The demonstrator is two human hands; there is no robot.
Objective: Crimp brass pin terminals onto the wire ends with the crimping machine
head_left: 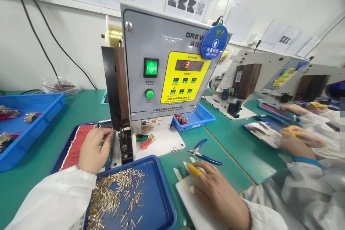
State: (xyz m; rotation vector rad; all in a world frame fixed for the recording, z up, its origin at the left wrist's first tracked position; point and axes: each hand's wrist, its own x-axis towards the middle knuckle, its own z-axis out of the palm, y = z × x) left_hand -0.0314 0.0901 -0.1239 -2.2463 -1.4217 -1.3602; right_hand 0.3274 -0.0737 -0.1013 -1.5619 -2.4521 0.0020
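Observation:
My left hand [94, 149] is closed in a pinch, its fingertips right beside the small black metal tooling [124, 147] at the foot of the crimping machine [164, 68]. What sits between those fingertips is too small to make out. Under that hand, red wires [78, 143] lie in rows in a dark blue tray. My right hand [218, 190] rests over a white board [192, 205] with its fingers stretched forward and nothing visible in them. A yellow finger cot [193, 170] covers one fingertip. Small gold metal pins [113, 194] fill much of the blue tray [167, 201] between my hands.
Blue-handled cutters [206, 152] lie ahead of my right hand. Finished-looking wire bundles [145, 142] sit on the machine's base. Blue bins stand at left [35, 125] and behind the machine [199, 116]. At right, co-workers' hands [299, 136] work over trays beside similar machines.

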